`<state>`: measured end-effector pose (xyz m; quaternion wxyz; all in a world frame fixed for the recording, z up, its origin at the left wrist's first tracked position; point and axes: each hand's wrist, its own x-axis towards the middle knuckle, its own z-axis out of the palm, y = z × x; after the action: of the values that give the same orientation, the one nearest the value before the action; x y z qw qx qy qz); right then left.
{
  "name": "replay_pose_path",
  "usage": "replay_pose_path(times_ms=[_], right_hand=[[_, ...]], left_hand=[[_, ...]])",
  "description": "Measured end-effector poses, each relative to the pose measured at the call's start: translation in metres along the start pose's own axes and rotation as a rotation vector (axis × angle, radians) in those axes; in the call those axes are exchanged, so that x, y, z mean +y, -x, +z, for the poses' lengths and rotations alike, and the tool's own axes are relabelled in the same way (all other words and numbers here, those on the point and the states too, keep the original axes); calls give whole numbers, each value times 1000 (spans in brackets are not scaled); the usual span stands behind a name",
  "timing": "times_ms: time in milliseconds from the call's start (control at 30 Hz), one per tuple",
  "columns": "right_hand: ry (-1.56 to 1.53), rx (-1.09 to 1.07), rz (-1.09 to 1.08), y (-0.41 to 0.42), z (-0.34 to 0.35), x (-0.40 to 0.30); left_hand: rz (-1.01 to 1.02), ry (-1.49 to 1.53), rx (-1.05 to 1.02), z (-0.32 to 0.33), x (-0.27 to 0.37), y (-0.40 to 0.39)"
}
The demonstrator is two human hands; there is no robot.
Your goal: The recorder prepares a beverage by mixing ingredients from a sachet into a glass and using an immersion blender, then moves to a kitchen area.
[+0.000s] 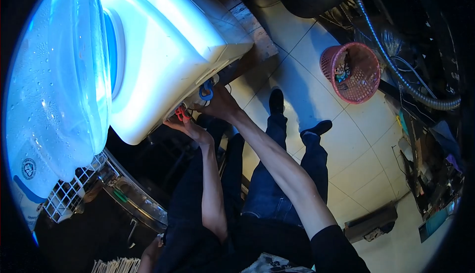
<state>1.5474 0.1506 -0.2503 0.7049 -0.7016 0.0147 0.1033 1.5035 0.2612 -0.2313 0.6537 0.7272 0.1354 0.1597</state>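
Note:
A white water dispenser (159, 50) with a large clear water bottle (55, 80) on it fills the upper left. Two taps stick out from its front: a red tap lever (182, 113) and a blue tap lever (206, 90). My left hand (191, 129) is at the red tap, its thumb against the lever and its fingers curled below. Beside the blue tap is my right hand (219, 106), thumb pointing toward the red one. Something pale and translucent shows between the taps by the right thumb; whether that hand grips it is hidden.
A pink perforated waste basket (350, 73) with litter inside stands on the tiled floor (356, 135). A ribbed metal hose (386, 54) hangs at the right. Another person's hand (150, 252) shows at lower left, near a white wire rack (74, 193).

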Motion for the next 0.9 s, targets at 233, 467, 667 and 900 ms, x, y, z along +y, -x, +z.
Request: replay_pose_path(times_ms=[233,467,667,900], right_hand=[[128,53,-143,1,-1,5],[7,-4,-106,1,-7,-4],[26,-48,-87,-4,-2,0],[37,-130,12,-10,-2,0]], left_hand=[[-65,93,67,-2,-12,3],[-39,38,56,-4,-12,4],[-20,-19,62,3,-2,4],[-4,-77,57,3,-1,3]])
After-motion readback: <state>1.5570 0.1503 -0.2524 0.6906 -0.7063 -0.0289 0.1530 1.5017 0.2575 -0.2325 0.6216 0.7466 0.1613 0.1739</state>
